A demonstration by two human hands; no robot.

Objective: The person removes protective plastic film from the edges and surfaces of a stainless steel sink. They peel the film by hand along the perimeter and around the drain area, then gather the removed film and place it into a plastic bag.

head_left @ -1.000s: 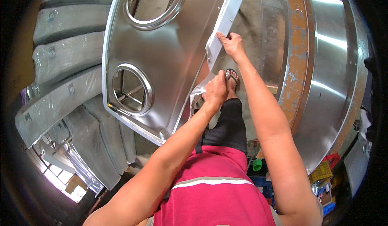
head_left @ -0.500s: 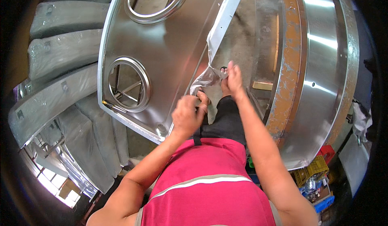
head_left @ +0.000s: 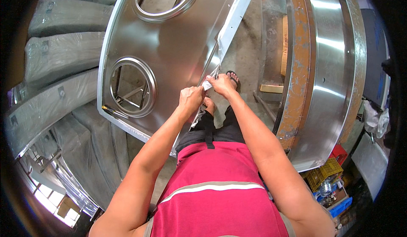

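Note:
A large brushed-metal panel with two round ringed openings lies in front of me. Along its right edge hangs a crumpled strip of thin protective film, partly loose from the metal. My left hand is closed at the panel edge, with the film coming out of its fingers. Just to the right of it, my right hand pinches the same strip, and the two hands almost touch. Farther up, the film runs along the pale edge flange.
Several plastic-wrapped curved pieces are stacked at the left. A curved metal panel stands on a brown scuffed form at the right. A small yellow-and-black tool lies on the panel's corner. Low at the right sits a yellow crate.
My hands have come together. The right hand has moved left and down onto the film strip, and the left hand has shifted slightly up. The view has turned slightly.

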